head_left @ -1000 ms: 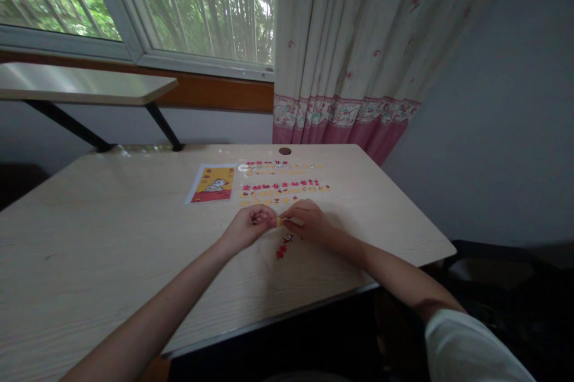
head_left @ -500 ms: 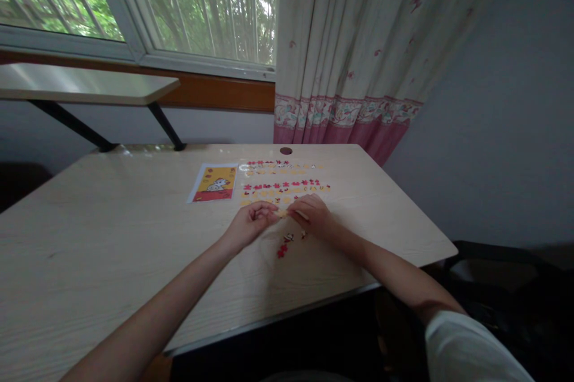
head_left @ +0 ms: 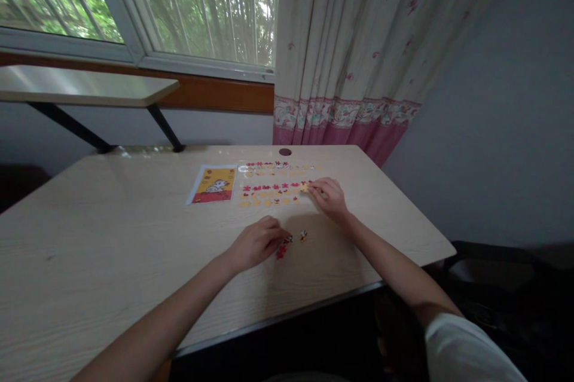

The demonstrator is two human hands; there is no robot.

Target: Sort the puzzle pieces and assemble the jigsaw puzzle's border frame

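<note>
My right hand (head_left: 330, 198) is over the right part of the laid-out rows, its fingers pinched on a yellow puzzle piece (head_left: 304, 188). Nearer to me, my left hand (head_left: 258, 243) has its fingertips closed on a dark-and-white puzzle piece (head_left: 289, 239) in a small loose group. Red puzzle pieces (head_left: 281, 251) lie just under those fingertips, partly covered. A lone white-and-yellow puzzle piece (head_left: 304, 236) sits a little to the right. Beyond the hands, several rows of red puzzle pieces (head_left: 257, 188) and yellow puzzle pieces (head_left: 268, 203) spread over the table.
A picture sheet (head_left: 214, 186) with a white cartoon animal on yellow and red lies left of the rows. The wooden table (head_left: 112, 250) has a round cable hole (head_left: 285, 152) at its back edge. A raised shelf (head_left: 81, 84) stands at the back left, and a curtain (head_left: 345, 71) hangs behind.
The hands were together around a yellow piece and have parted. My right hand has carried it forward and right to the rows; my left has come back to the loose pieces.
</note>
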